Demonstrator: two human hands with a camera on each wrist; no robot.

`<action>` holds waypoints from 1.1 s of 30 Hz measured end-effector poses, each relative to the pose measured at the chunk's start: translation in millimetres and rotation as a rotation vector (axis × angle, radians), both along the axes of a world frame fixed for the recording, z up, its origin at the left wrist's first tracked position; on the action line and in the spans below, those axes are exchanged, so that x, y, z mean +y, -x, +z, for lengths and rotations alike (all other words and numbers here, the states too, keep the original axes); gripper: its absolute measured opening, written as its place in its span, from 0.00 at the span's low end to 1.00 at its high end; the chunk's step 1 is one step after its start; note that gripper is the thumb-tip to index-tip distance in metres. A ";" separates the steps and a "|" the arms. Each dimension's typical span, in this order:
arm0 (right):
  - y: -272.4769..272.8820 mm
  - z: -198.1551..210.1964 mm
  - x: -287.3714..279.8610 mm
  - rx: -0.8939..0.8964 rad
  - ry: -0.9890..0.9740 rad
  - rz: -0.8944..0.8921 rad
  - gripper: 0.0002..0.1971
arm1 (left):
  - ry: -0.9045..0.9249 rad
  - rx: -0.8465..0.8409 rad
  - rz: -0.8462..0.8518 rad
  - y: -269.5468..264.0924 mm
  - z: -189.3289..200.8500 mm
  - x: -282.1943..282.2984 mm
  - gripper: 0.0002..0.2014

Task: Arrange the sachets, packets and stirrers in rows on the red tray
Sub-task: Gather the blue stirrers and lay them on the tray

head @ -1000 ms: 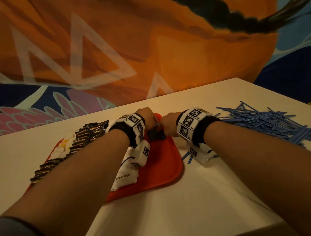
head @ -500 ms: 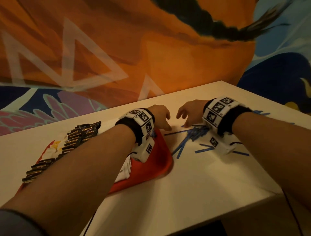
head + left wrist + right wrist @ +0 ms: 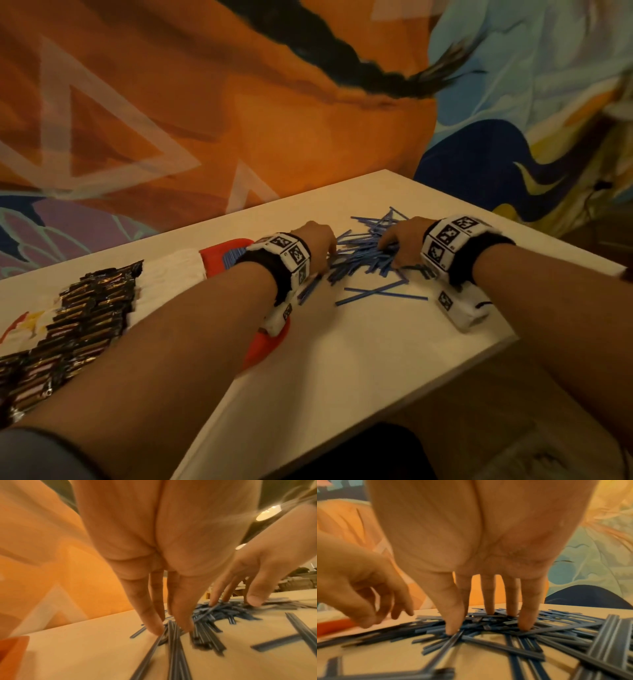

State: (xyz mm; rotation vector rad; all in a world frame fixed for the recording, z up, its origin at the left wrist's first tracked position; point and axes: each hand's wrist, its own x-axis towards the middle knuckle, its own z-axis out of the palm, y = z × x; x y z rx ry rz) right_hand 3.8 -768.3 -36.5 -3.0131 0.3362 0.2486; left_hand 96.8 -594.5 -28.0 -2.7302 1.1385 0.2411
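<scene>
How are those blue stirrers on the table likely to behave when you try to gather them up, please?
The blue stirrers look thin, flat and light, so they would probably slide and scatter. Lying crisscrossed, they may snag. Flat against the table, single ones look hard to pinch.

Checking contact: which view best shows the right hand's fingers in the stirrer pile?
The right wrist view: straight fingers press into the blue stirrers, tips visible. The head view shows only the right hand's back; the left wrist view catches it blurred at the side.
</scene>
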 end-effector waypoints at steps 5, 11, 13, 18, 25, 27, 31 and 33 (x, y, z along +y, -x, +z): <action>1.7 9.8 -5.2 -0.085 -0.045 -0.082 0.23 | 0.127 0.009 0.038 -8.4 5.2 -13.2 0.33; 7.5 -0.9 -4.1 -0.046 -0.094 -0.013 0.20 | 0.054 0.119 -0.015 5.7 -4.3 -57.4 0.41; 9.1 1.2 -5.2 -0.114 -0.149 -0.023 0.20 | 0.023 0.150 -0.016 6.4 -11.6 -71.3 0.36; 18.4 4.9 -25.2 -0.192 -0.201 -0.142 0.17 | -0.036 0.098 0.010 1.5 -20.3 -87.4 0.36; 22.6 -1.4 -27.2 -0.122 -0.245 -0.094 0.19 | -0.068 0.045 0.017 -4.4 -15.3 -93.3 0.33; 21.4 -1.1 -28.6 -0.152 -0.246 -0.100 0.19 | -0.058 0.010 0.010 -7.6 -16.6 -95.2 0.32; 20.8 -2.8 -30.9 -0.158 -0.260 -0.109 0.18 | -0.083 -0.043 0.014 -13.0 -19.0 -96.2 0.27; 20.0 -4.1 -31.2 -0.160 -0.263 -0.108 0.18 | -0.104 -0.063 0.011 -12.8 -19.6 -95.3 0.25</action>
